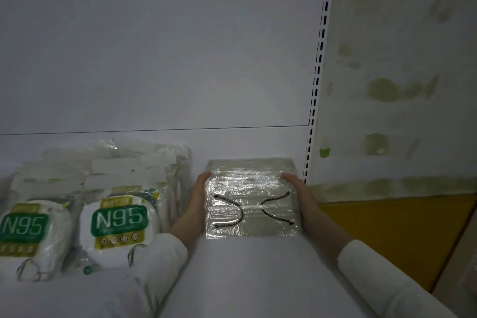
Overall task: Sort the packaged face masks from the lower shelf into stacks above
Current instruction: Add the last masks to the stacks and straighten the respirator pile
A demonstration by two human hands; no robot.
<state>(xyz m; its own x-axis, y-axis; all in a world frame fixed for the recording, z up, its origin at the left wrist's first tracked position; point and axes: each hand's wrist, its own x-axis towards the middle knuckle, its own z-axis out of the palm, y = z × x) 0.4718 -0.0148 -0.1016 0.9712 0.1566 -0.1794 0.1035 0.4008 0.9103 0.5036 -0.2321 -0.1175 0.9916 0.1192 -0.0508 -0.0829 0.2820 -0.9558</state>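
Clear-wrapped mask stack (251,204) lies flat on the white shelf (245,271), bracketed by my two hands. My left hand (197,204) lays its palm and straight fingers against the stack's left edge. My right hand (302,201) presses the right edge in the same flat manner. Dark ear loops show through the wrap. Left of my left hand, touching my white sleeve (165,253), two N95 packs (118,224) lie side by side, with further white packs (108,170) piled behind them. Beyond my fingertips stands the white back panel (154,59). Beyond my right hand rises a slotted upright (316,80).
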